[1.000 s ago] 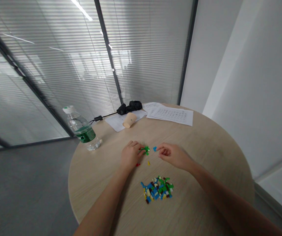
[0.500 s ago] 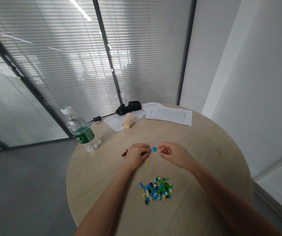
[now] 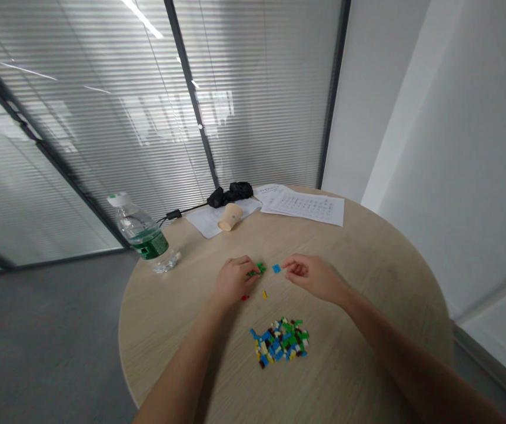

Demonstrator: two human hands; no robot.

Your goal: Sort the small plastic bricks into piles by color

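Note:
My left hand (image 3: 232, 281) rests low over the table, its fingers bent but apart. Beside its fingertips lie several small green bricks (image 3: 260, 268), partly covered by the fingers. Close to its wrist side are small red pieces (image 3: 245, 298). A blue brick (image 3: 276, 268) lies flat just left of my right hand (image 3: 304, 273). That hand has its index finger pointing at the blue brick, the other fingers curled and the thumb apart, with nothing visible in it. A yellow piece (image 3: 265, 294) lies between and below the hands. Nearer me is a mixed pile of toy bricks (image 3: 282, 343).
On the round wooden table (image 3: 368, 247) a water bottle (image 3: 147, 238) stands at the left. A paper cup (image 3: 230, 217) lies on its side on a sheet at the back. Behind it is a black bundle (image 3: 235, 192) with a cord, and printed sheets (image 3: 310, 206) lie rightward.
My left hand has shifted left, uncovering green bricks and red pieces. The dark red pieces to its left are now hidden from view. My right hand and the blue brick have stayed put.

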